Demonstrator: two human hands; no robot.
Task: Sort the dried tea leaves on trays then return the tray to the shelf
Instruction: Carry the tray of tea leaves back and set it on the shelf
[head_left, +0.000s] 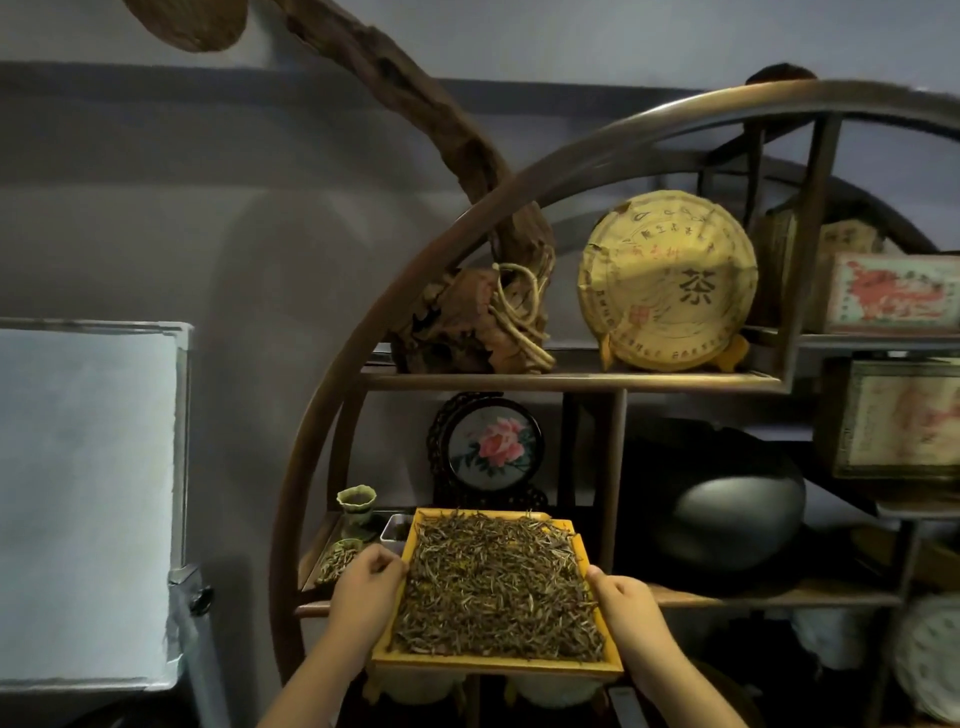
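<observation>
A yellow rectangular tray (496, 664) heaped with dried tea leaves (496, 582) is held level in front of a round dark wooden shelf (571, 382). My left hand (363, 587) grips the tray's left rim with its fingers curled over the edge. My right hand (626, 605) grips the right rim the same way. The tray's far end reaches over the shelf's lower left board, below a framed flower picture (491, 449).
On the lower board by the tray stand a green cup (357, 505), a small metal dish (396, 530) and a green dish of leaves (338, 564). A dark pot (732, 525) sits right. Higher up are driftwood (483, 317), a wrapped tea cake (670, 283) and boxes. A white panel (88, 499) stands left.
</observation>
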